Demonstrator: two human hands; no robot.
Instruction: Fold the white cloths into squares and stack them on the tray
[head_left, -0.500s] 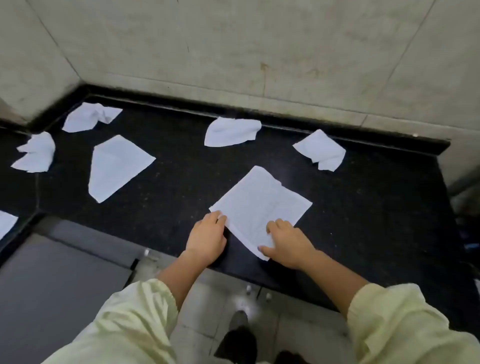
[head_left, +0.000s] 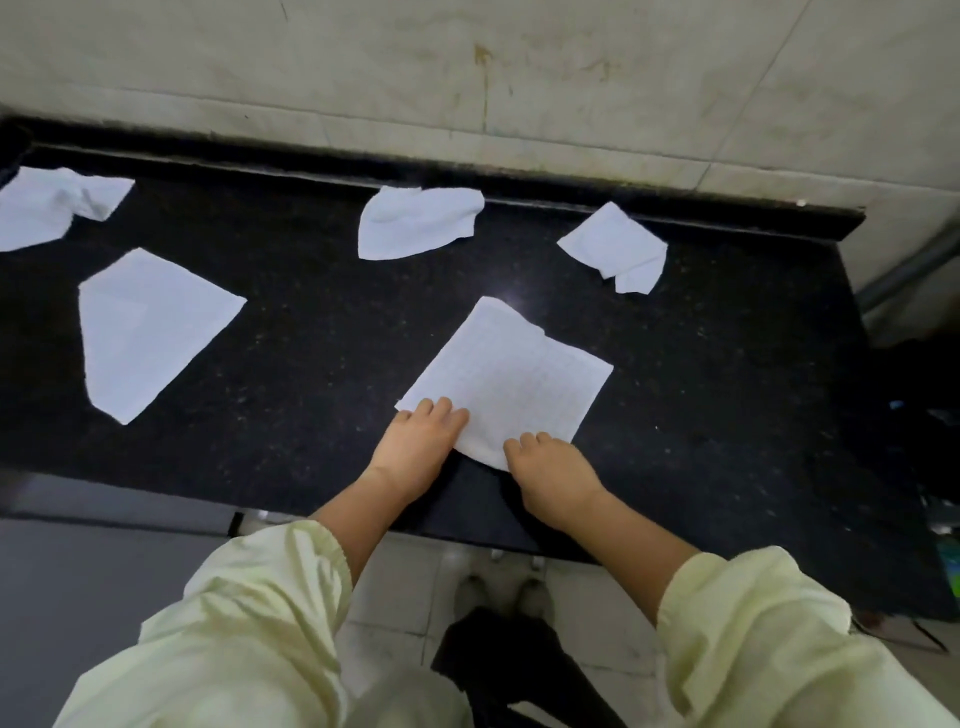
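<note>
Our left hand (head_left: 421, 441) rests with straight fingers on the near-left edge of a white cloth (head_left: 511, 382). Our right hand (head_left: 550, 473) bends its fingers at the cloth's near corner; we cannot tell whether it grips. The cloth lies spread on the black counter (head_left: 311, 374), other cloths (head_left: 150, 332) scattered behind and left.

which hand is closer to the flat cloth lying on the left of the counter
Left. The left hand is to the right of the flat cloth; the right hand is farther right, beyond it.
</note>
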